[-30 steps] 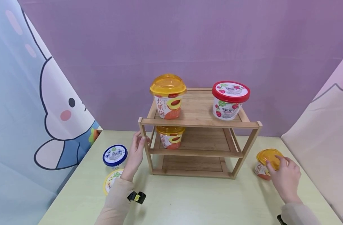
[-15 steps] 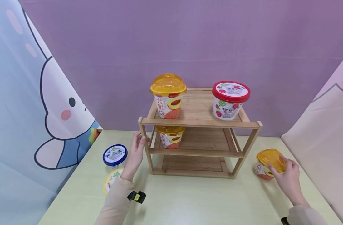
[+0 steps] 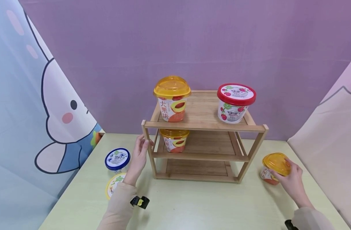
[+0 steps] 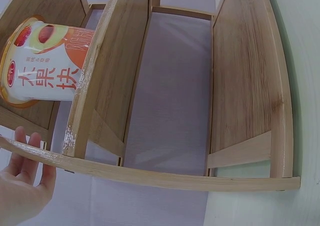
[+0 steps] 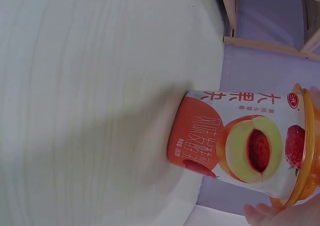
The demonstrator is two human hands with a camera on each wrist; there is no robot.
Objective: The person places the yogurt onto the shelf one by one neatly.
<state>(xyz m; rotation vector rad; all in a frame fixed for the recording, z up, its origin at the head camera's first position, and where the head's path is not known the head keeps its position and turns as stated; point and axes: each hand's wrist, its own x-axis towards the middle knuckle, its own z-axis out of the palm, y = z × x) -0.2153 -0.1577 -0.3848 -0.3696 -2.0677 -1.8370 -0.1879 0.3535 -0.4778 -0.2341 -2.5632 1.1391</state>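
A three-tier wooden shelf rack (image 3: 207, 127) stands mid-table. My left hand (image 3: 138, 159) holds its left front post, fingers wrapped around the wood in the left wrist view. At the right, my right hand (image 3: 293, 182) grips a yogurt cup (image 3: 268, 176) by its domed orange lid, thumb on the near side and fingers on the far side. In the right wrist view, this cup (image 5: 240, 141) shows peach and strawberry pictures, and its base appears at the tabletop. Matching yogurt cups stand at the left of the top tier (image 3: 171, 105) and middle tier (image 3: 175, 143).
A red-lidded tub (image 3: 235, 103) is on the top tier's right side. Left of the rack, a blue-lidded tub (image 3: 118, 158) and a yellow-rimmed tub (image 3: 113, 185) stand on the pale table (image 3: 198, 204), the latter partly hidden by my left forearm. Purple cloth (image 3: 192, 41) hangs behind.
My right hand has shifted from fingers on top of the orange lid to a grip around its sides. The left hand and the things on the rack have stayed put.
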